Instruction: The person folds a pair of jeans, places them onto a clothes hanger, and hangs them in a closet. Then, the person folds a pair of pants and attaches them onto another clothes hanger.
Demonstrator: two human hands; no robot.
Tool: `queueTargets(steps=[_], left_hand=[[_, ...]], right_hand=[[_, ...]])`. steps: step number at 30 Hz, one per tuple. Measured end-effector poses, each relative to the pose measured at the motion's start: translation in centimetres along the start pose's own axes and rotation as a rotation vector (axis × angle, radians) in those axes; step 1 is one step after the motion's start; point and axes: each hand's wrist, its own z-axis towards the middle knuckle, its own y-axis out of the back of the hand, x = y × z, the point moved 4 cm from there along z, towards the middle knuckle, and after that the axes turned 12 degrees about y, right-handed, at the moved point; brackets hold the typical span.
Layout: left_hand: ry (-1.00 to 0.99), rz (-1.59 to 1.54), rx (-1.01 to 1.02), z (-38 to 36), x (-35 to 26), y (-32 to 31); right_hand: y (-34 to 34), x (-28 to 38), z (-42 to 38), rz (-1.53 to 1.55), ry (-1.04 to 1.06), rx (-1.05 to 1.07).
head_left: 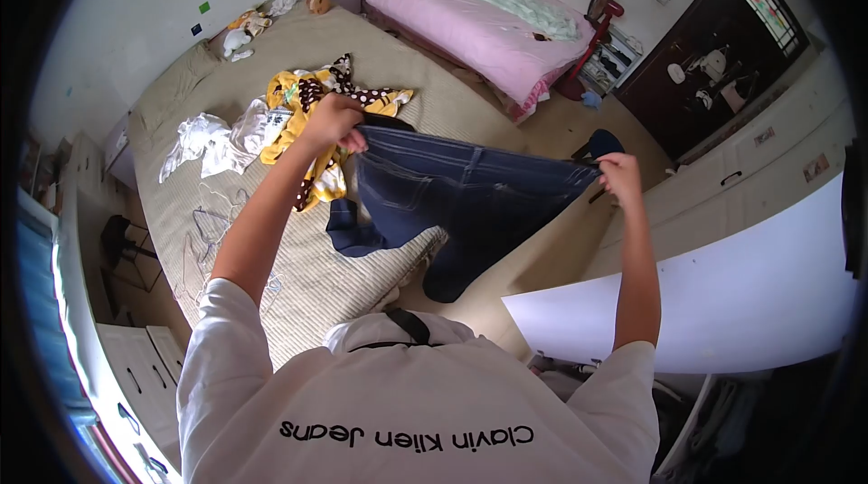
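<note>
A pair of dark blue jeans (452, 190) hangs spread out by the waistband between my two hands. My left hand (336, 125) is closed on one end of the waistband. The other end is pinched in my right hand (619, 178), stretched out to the right. Back pockets and pale stitching face me. One leg rests partly on the bed's edge, and the other hangs down beside it. Just beyond my left hand lies a yellow and brown polka-dot garment (312, 91), with a white garment (217, 140) to its left.
The bed (362, 41) has a beige striped cover. Several wire hangers (210, 226) lie on its near left part. A second bed (479, 18) with pink bedding stands beyond, near a red fan (603, 9). A large white panel (696, 294) is at the lower right.
</note>
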Motion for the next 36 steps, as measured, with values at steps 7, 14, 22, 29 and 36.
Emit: queueTargets(steps=[7,14,22,29,36], left_hand=[[-0.697,-0.265,0.049,-0.8,-15.7,-7.2],[-0.459,-0.171,0.067,4.7,-13.2,-11.0],[-0.138,0.050,0.175,5.3,-6.9,-11.9],[0.012,0.010,0.246,5.1,-3.6,-12.8],[-0.002,-0.061,0.215,0.8,-2.7,-12.7]], right_hand=[[18.9,6.8,-1.0,-0.196,0.287,-0.749],[18.7,9.2,-6.9,-0.703,0.336,-0.629],[12.9,1.3,-8.4,-0.160,-0.062,-0.351],[4.6,-7.7,-8.9,0.535,-0.508,-0.299],[-6.4,-20.8,-7.9,1.029,-0.846,-0.583]])
